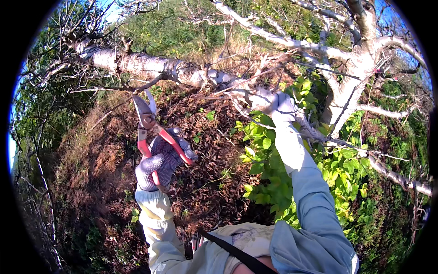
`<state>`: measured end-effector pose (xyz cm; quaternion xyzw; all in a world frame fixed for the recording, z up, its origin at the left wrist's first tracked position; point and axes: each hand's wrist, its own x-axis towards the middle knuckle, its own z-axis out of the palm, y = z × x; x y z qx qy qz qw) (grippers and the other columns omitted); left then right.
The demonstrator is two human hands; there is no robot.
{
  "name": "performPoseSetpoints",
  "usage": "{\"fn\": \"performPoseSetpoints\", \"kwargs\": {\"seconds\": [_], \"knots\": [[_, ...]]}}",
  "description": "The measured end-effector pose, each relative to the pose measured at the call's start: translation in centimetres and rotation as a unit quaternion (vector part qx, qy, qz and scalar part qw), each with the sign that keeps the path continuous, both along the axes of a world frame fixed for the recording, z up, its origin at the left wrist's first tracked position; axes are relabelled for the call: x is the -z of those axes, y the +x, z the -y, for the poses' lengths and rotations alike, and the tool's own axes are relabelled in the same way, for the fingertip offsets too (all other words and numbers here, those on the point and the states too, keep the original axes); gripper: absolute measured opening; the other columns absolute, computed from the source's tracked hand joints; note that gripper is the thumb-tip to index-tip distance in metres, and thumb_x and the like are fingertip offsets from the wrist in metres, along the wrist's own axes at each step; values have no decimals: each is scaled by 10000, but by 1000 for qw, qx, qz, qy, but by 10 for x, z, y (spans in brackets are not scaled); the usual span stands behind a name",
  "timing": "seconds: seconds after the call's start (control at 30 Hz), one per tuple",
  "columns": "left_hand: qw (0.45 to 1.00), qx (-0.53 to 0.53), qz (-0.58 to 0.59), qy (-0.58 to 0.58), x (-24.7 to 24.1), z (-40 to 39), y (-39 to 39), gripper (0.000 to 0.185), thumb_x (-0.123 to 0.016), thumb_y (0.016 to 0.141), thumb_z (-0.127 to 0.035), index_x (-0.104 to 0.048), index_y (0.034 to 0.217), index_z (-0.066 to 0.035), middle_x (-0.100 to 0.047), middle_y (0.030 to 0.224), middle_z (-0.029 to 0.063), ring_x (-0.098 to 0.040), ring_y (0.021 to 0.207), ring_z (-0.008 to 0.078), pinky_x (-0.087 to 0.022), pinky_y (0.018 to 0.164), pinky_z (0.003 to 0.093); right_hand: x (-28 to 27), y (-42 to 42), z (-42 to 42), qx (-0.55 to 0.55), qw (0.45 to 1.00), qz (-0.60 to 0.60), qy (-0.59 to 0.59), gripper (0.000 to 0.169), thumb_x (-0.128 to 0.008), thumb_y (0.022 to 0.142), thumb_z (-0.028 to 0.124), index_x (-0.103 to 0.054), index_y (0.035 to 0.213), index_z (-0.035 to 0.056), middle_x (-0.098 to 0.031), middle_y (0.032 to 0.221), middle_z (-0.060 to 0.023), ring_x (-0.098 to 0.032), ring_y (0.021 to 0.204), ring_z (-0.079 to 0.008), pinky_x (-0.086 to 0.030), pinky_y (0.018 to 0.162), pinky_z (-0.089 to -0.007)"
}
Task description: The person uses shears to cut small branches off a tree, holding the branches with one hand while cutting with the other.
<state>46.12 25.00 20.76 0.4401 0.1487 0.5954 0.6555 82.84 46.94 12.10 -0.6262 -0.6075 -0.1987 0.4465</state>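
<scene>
My left hand (159, 164), in a dotted grey work glove, holds bypass pruning shears (147, 120) with red handles. Their blades stand apart and point up at a thin side twig (150, 84) of the thick pale branch (137, 65). Whether the blades touch that twig I cannot tell. My right hand (284, 104), in a pale glove, is closed around the same thick branch farther right, near the tree trunk (349, 85). The fingers' far side is hidden behind the branch.
Bare forked limbs (294, 42) spread across the top right. Tangled twigs (44, 73) crowd the left end of the branch. Below my right arm grows a leafy green shrub (273, 171). Dry leaves (212, 137) cover the sloping ground. A lower limb (393, 173) reaches out at right.
</scene>
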Motion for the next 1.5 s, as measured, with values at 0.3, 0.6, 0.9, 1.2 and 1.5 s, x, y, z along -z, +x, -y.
{"fn": "performPoseSetpoints", "kwargs": {"seconds": [0.3, 0.6, 0.9, 1.2, 1.5], "knots": [[615, -459, -547, 336, -131, -53, 1, 641, -689, 676, -110, -487, 1276, -12, -612, 980, 96, -631, 899, 213, -500, 785, 297, -3, -2, 0, -7, 1000, 0, 11, 215, -493, 878, 289, -620, 945, 129, -616, 932, -101, -557, 865, -316, -433, 761, -458], [158, -464, -781, 387, -174, -114, 52, 654, -766, 667, -250, -487, 1247, -130, -561, 995, 84, -551, 990, 285, -382, 911, 467, 2, 11, 1, -18, 998, 26, 54, 209, -495, 863, 231, -620, 943, 84, -630, 907, -127, -564, 859, -340, -435, 749, -472], [104, -408, -811, 407, -164, -136, 64, 531, -747, 720, -243, -513, 1174, -98, -550, 1009, 92, -536, 1042, 279, -323, 969, 533, 9, 9, -8, -9, 999, 14, 45, 215, -538, 838, 287, -634, 954, 133, -617, 933, -89, -563, 871, -299, -414, 757, -451], [12, -380, -855, 354, -164, -135, 87, 573, -739, 681, -224, -530, 1193, -72, -546, 1049, 102, -529, 1056, 260, -304, 1007, 536, 5, 5, -9, -29, 998, 8, 61, 187, -550, 789, 261, -636, 904, 141, -625, 883, -89, -572, 805, -297, -439, 721, -446], [4, -353, -860, 368, -151, -153, 95, 426, -653, 792, -225, -554, 1162, -38, -549, 989, 113, -525, 980, 254, -380, 877, 547, 11, 18, -6, -21, 998, 7, 62, 205, -530, 798, 250, -640, 927, 134, -634, 900, -118, -585, 839, -341, -448, 731, -473]]}}
